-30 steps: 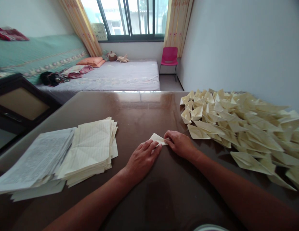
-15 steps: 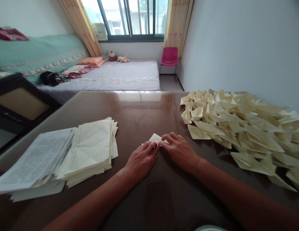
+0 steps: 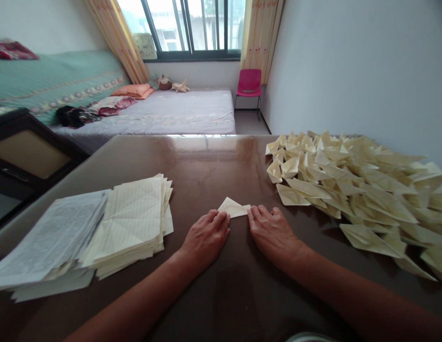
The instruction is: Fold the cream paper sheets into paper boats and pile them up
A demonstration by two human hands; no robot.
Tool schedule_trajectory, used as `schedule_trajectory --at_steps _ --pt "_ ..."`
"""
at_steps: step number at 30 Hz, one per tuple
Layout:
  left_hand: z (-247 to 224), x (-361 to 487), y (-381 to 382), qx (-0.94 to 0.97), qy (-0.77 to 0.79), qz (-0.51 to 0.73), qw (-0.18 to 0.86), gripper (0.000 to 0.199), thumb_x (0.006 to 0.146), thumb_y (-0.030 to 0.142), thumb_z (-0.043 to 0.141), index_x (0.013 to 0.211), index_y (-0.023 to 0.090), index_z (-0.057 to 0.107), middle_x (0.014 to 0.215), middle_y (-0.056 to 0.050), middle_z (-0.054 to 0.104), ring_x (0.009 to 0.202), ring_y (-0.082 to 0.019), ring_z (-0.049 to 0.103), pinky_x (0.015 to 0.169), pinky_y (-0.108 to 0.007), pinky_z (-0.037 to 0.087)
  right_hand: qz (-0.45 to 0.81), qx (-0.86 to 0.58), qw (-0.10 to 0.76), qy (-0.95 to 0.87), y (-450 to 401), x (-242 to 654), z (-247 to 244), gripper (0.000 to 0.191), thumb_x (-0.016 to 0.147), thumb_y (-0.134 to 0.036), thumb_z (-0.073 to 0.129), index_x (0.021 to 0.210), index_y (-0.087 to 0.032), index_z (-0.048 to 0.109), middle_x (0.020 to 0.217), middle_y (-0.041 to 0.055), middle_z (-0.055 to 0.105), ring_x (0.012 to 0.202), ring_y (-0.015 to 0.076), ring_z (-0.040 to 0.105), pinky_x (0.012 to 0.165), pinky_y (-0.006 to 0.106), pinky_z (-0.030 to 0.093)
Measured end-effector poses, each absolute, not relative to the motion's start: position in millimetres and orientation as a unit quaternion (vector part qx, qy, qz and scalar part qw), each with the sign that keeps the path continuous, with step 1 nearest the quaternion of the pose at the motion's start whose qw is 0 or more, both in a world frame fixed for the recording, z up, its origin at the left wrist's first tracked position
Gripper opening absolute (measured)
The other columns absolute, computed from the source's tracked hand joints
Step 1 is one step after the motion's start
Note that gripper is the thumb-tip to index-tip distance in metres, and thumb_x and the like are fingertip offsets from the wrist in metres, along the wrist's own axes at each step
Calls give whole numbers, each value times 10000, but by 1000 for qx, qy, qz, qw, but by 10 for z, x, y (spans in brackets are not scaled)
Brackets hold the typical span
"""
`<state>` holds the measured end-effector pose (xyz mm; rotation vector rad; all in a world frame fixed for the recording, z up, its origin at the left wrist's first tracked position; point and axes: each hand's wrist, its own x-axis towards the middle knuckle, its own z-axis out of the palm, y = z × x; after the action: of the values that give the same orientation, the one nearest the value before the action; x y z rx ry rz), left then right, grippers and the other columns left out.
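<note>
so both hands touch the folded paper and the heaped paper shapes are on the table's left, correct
Not left: the head view shows the paper shapes heaped on the right of the table. The left hand and right hand touch the folded paper.

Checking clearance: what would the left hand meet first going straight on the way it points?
The folded paper, which the left hand appears to touch; exact contact is hard to judge.

Daylight from the overexposed window (image 3: 185, 28) leaves pale glare on the glossy table (image 3: 202, 166).
</note>
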<state>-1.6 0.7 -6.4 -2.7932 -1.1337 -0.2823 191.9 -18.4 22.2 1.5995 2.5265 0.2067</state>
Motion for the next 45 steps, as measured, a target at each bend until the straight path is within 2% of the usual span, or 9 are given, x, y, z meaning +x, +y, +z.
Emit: schedule_trajectory --at_steps 5,11,14,21,25,28,33,39,45 --pt "-37 -42 24 -915 -386 -92 78 259 935 256 462 1118 128 595 1020 -83 604 1023 -238 534 874 -396 513 43 555 67 828 -85 1971 266 241 893 -94 419 976 -115 645 989 153 625 901 261 551 678 382 387" --pt "-50 -15 75 -931 -336 -115 84 203 930 178 448 966 101 633 978 -89 599 964 -215 549 891 -358 513 -2 582 -56 811 190 2171 160 272 925 -410 477 1029 -187 596 1050 94 597 998 234 532 715 311 401" --pt "-81 -15 97 -931 -334 -123 82 198 930 176 450 925 114 638 972 -81 609 899 -199 566 843 -345 529 -93 571 -105 809 265 2256 91 202 873 -391 570 939 -202 603 983 48 595 918 185 554 693 262 403" --pt "-98 -23 82 -903 -384 -165 103 406 951 243 437 1350 165 430 1297 -91 542 1081 -205 563 836 -313 529 -212 473 -199 832 297 2247 36 95 883 -209 548 830 -209 627 869 2 595 824 126 543 742 231 407" --pt "-99 -46 74 -908 -392 -112 93 389 951 228 444 1340 203 438 1190 -64 605 1015 -188 579 737 -276 530 -198 430 -224 852 272 2178 -2 116 900 -219 531 838 -213 629 959 18 613 948 144 531 810 255 408" --pt "-99 -64 84 -909 -396 -94 89 287 945 234 460 1226 221 520 1054 -41 633 920 -180 581 623 -257 507 -190 482 -233 823 269 2160 -54 68 840 -264 617 879 -209 605 1000 20 606 922 149 542 771 262 420" --pt "-68 -61 61 -916 -370 -92 121 160 921 197 499 1067 194 564 970 -36 622 855 -179 572 590 -263 475 -194 553 -200 785 270 2186 -80 387 715 -374 731 1029 -210 576 976 7 598 743 122 547 620 239 394" --pt "-66 -60 42 -917 -363 -99 135 139 918 186 501 1046 192 553 933 -24 604 821 -172 565 569 -267 450 -225 543 -188 787 236 2179 -21 147 768 -318 671 865 -213 634 829 -15 612 706 119 547 610 226 381" --pt "-85 -69 54 -914 -374 -103 118 145 927 206 491 1058 206 555 941 -27 592 843 -173 553 569 -259 441 -161 494 -157 840 179 2143 63 132 857 -271 603 956 -240 684 925 11 661 871 137 572 752 250 409"
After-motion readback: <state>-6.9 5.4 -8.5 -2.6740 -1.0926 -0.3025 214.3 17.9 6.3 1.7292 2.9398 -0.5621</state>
